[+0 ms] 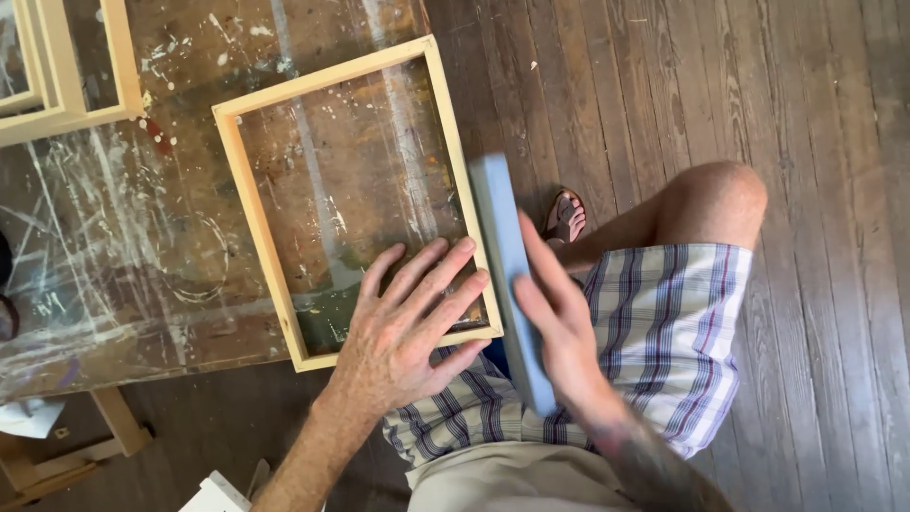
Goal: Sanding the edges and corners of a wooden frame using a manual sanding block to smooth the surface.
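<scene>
A paint-spattered worktable (123,237) fills the left of the frame, and on it, centre-left, lies an open rectangular wooden frame (248,194). The left hand (408,327) lies flat with fingers spread over the frame's lower right corner, gripping nothing. Just right of centre, the right hand (561,322) clasps a blurred blue block (502,246) against the frame's right edge.

Paint-spattered worktable (123,237), worn brown top, white streaks. Second pale wood frame (66,104) at top left corner, partly cut off. Dark plank floor (806,142) at right. Plaid shorts (654,322), bare knee (725,190), sandalled foot (565,216) below table edge. Wooden trestle leg (114,427) at lower left, white scrap (28,415) beside it.
</scene>
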